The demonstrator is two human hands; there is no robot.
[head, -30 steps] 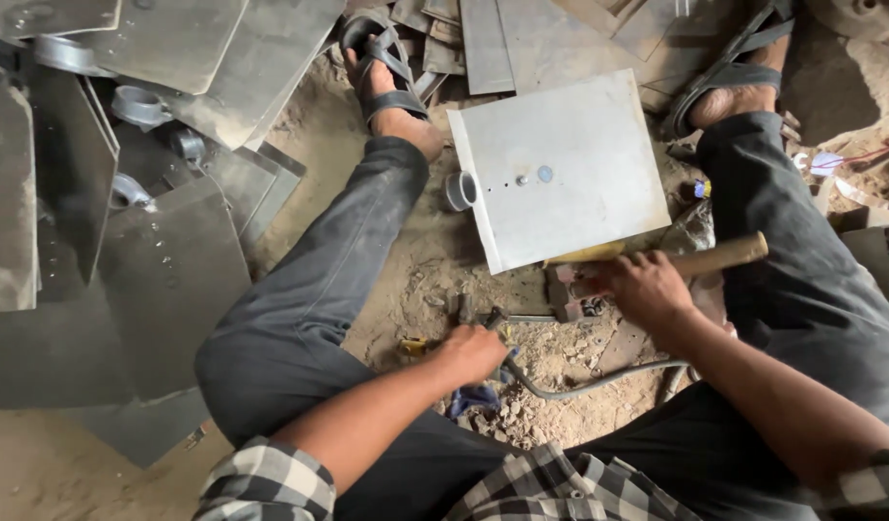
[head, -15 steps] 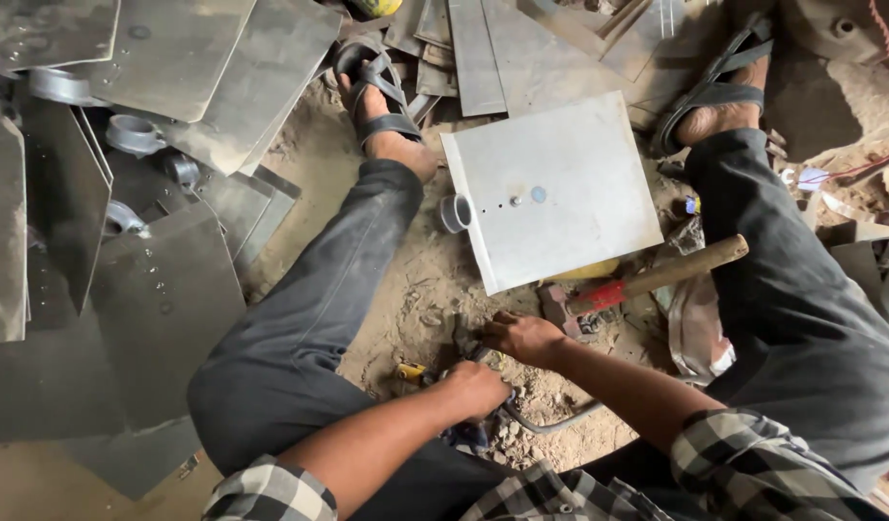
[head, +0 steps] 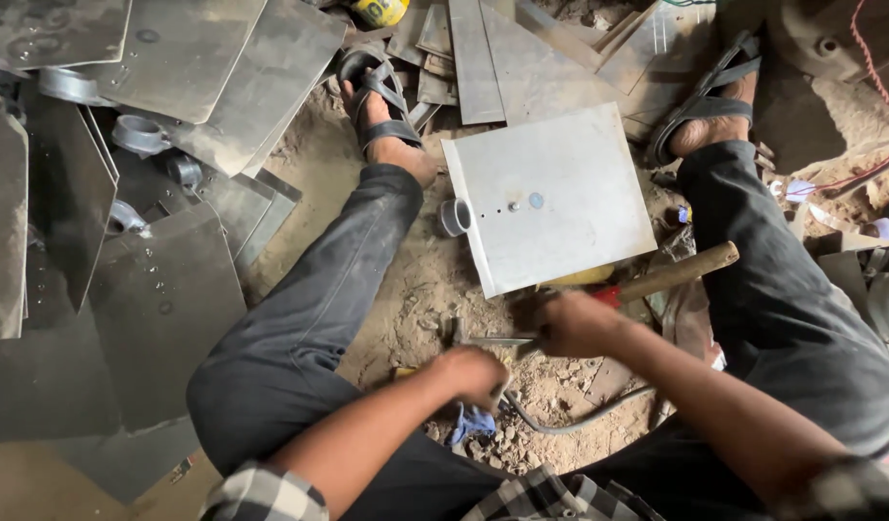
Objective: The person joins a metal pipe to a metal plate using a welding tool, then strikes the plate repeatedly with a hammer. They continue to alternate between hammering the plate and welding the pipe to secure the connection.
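Sitting on the dirt floor [head: 406,289] with legs spread, the person has a square metal sheet [head: 550,198] lying just beyond both hands. The wooden-handled hammer [head: 676,272], gripped a second ago, now lies loose beside the right hand [head: 574,323], which has moved in and closed on a thin metal rod [head: 492,341]. The left hand [head: 473,374] is curled shut near the rod's other end; what it holds is hidden.

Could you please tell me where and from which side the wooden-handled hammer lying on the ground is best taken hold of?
Probably by the free end of the hammer's wooden handle, coming from the person's right. That end angles up and away, bare and clear of the square metal sheet, while the head end is hidden behind the right hand.
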